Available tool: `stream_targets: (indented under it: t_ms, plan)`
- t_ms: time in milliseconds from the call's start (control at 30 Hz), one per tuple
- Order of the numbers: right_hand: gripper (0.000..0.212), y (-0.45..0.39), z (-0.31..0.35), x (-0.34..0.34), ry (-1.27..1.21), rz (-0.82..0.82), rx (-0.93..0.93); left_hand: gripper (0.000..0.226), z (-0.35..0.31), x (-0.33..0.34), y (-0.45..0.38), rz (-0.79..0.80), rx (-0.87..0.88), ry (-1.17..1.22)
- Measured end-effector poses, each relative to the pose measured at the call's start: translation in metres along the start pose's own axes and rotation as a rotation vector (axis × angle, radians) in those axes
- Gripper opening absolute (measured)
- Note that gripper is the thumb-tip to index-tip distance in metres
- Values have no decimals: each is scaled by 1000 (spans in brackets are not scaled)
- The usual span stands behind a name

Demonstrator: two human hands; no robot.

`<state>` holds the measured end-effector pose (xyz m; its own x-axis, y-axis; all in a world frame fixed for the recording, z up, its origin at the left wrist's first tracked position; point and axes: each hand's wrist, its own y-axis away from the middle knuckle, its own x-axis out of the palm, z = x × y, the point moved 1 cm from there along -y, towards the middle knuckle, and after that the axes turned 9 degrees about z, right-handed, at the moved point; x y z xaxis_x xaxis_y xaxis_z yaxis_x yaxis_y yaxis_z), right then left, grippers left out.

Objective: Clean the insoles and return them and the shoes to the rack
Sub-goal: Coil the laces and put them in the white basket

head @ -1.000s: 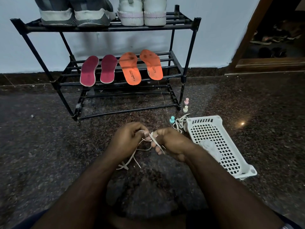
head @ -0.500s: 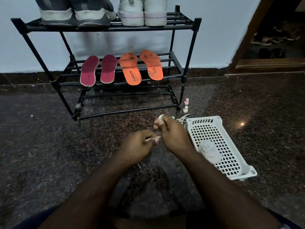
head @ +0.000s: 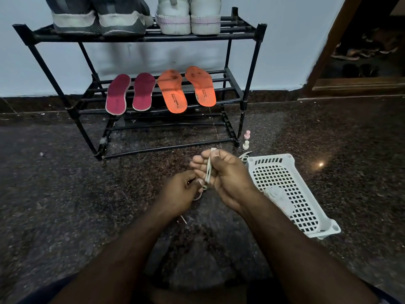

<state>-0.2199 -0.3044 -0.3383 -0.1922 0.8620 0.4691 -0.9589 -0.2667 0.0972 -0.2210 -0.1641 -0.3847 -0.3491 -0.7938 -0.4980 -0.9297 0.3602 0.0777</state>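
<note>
A black rack point(head: 252, 69) stands against the wall. Grey shoes point(head: 98, 16) and white shoes point(head: 188, 16) sit on its top shelf. On the middle shelf lie two maroon insoles point(head: 129, 93) and two orange insoles point(head: 186, 89). Low over the floor in front of the rack, my right hand point(head: 225, 174) grips a folded white shoelace point(head: 208, 170) held upright. My left hand point(head: 179, 191) pinches the lace's lower end, where a small loop shows.
A white perforated basket point(head: 306, 218) lies on the dark granite floor to my right, with a pale cloth item point(head: 278, 198) inside. Another lace point(head: 244, 155) lies at its far corner. Two small pegs point(head: 246, 140) stand by the rack's right leg. A doorway with footwear opens at far right.
The loose lace that trailed on the floor has been gathered into a folded bundle. My right hand rose and moved toward the rack; my left hand shifted right beneath it.
</note>
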Motion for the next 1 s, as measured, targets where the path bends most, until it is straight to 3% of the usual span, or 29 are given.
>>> stream_targets:
  t_ms: [167, 233, 300, 333, 433, 533, 667, 800, 867, 1000]
  plan:
    - [21, -5, -10, -18, 958, -135, -171, 11, -10, -3, 5, 68, 27, -132]
    - [20, -5, -9, -20, 1231, -111, -95, 6, -13, -10, 6, 37, 43, -131]
    - [21, -5, -7, -22, 1341, -69, 50, 6, -14, -19, 6, -20, 73, -132]
    - [23, -4, -7, -23, 1250, -36, 145, 7, -14, -22, 7, -57, 91, -145]
    - [29, 3, -7, -16, 655, 93, 395, 12, -10, -27, 5, -132, 123, -123]
    - [27, 8, 1, -12, 233, 226, 472, 21, -9, -24, 2, -160, 126, 64]
    - [22, 9, 8, -7, -127, 257, 353, 31, -18, -14, 4, -133, 105, 199]
    - [19, 0, 7, -4, -278, 84, 45, 26, -6, 1, 0, -8, 24, 38]
    - [21, -4, 5, -6, -14, -14, -79, 22, -8, 7, 2, 63, 24, -41]
    - [18, -4, -5, -16, 1090, -105, -138, 14, -23, 0, 6, 46, 103, -195]
